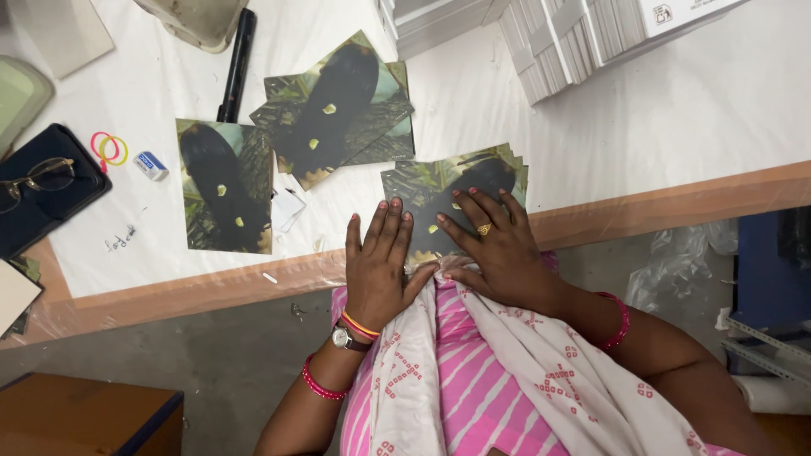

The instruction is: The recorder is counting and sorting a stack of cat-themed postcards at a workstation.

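Both of my hands rest flat on a small stack of dark green printed cards point(460, 181) at the near edge of the white table point(676, 118). My left hand point(378, 257) presses the stack's left part with fingers spread; it wears a watch and bangles. On the stack's right part lies my right hand point(494, 245), with a gold ring. A fanned pile of the same cards point(338, 105) sits behind, and a single card point(224, 186) lies to the left.
Stacks of white booklets point(557, 38) stand at the back right. A black marker point(236, 63), rubber bands point(110, 148), an eraser point(151, 165) and glasses on a dark case point(38, 181) lie at left. A wooden strip point(676, 207) edges the table.
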